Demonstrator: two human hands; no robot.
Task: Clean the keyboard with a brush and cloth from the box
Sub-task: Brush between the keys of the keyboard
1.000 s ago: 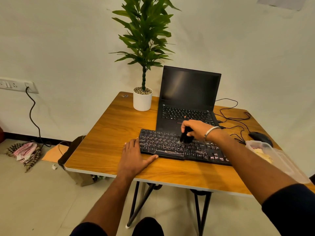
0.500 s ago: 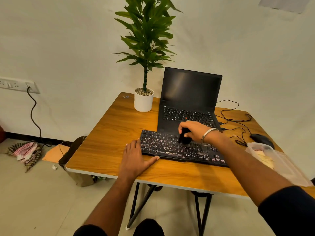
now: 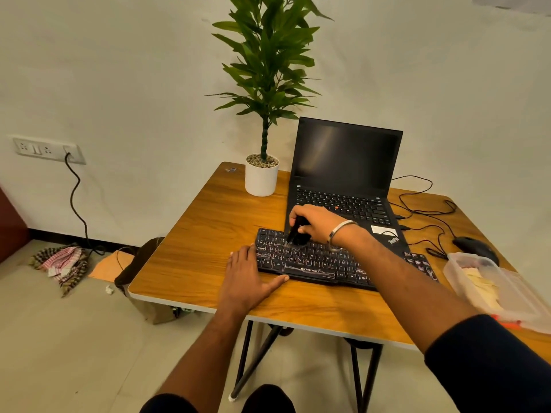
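Brushing the keyboard (image 3: pixel 325 260) on the table (image 3: pixel 202 234), just in front of the laptop (image 3: pixel 343 180).

My right hand (image 3: pixel 319 225) grips the black brush (image 3: pixel 296 234), its bristles down on the upper left keys. My left hand (image 3: pixel 247 278) lies flat with fingers straight, touching the keyboard's left end. At my right sits the clear box (image 3: pixel 504 296) with a pale cloth (image 3: pixel 483 289) inside, a mouse (image 3: pixel 474 247) just behind it.

Keyboard (image 3: pixel 334 262): black, pale legends, flat near table's front edge, just before the laptop.
Brush (image 3: pixel 295 234): small, black, tilted, bristles on upper-left keys.
Box (image 3: pixel 489 289): clear plastic, open, right of keyboard.
Cloth (image 3: pixel 484 289): pale yellow, inside box.
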